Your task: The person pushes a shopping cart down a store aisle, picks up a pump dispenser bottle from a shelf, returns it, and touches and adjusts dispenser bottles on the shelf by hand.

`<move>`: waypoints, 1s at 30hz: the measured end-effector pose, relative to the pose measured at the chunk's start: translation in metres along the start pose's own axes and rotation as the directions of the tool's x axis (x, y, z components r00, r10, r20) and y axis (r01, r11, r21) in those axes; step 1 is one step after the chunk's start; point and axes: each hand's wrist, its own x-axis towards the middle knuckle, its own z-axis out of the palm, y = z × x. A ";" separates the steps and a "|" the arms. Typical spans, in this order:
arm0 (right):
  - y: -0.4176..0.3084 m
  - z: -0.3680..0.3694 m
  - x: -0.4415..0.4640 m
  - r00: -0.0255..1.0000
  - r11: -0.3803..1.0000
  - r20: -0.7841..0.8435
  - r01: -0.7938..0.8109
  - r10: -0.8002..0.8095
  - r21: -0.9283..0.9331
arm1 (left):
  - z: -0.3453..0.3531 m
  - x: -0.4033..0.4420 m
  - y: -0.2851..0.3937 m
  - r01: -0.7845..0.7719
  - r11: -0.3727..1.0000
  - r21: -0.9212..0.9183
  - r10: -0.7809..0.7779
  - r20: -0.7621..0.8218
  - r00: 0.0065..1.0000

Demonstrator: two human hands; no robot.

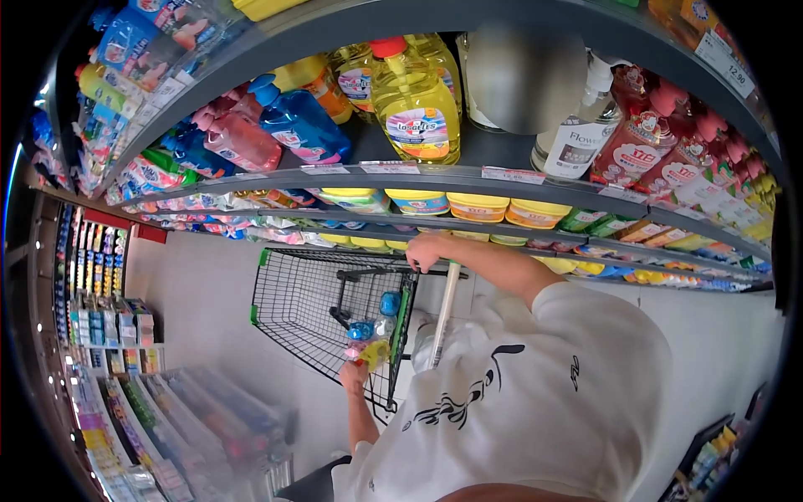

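- Left hand [355, 376]: fingers are bent and partly closed at the red-topped end of a yellow bottle [375, 355]; the hand grasps the bottle.
- Yellow bottle: located inside the shopping cart [293, 293], in the near right part of the basket; the bottle is tilted, and its red end points to the left hand.
- Right hand [427, 252]: positioned at the far right corner of the cart, with fingers bent downward. Whether the fingers are closed on the rim or only rest there cannot be told.
- Pale bar [445, 314]: runs along the right side of the cart, just beside the basket; its far end lies near the right hand.
- Cart contents: a blue item [391, 303] lies farther in than the yellow bottle; a second blue item [360, 330] and a pink item [356, 346] lie near the left hand. Labels are too small to read.
- Far side: a shelf unit [468, 175] spans the scene above the cart. A yellow pump bottle [416, 109] with a red top stands on it, with a blue pump bottle [305, 125] to its left and red pump bottles [640, 138] to the right.
- Upper shelf: a blurred pale shape [523, 75] hides part of the stock.
- Left side, near: a display rack [180, 418] stands apart from the cart; its goods are blurred.
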 end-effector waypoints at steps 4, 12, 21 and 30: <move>0.000 0.002 0.025 0.997 0.997 -0.011 0.074 -0.074 0.011 | -0.068 0.001 -0.011 -0.073 0.997 0.013 0.074 -0.006 0.997; -0.006 0.001 0.044 0.995 0.995 -0.025 0.097 -0.097 0.019 | -0.222 -0.045 0.008 -0.122 0.982 -0.147 0.111 -0.079 0.991; -0.006 0.018 0.049 0.969 0.985 -0.181 0.159 -0.168 -0.063 | -0.364 -0.113 0.041 -0.257 0.886 -0.386 0.171 -0.243 0.955; -0.022 0.020 0.001 0.962 0.996 -0.273 0.028 -0.003 0.085 | -0.340 -0.063 0.044 -0.222 0.939 -0.262 0.198 -0.115 0.973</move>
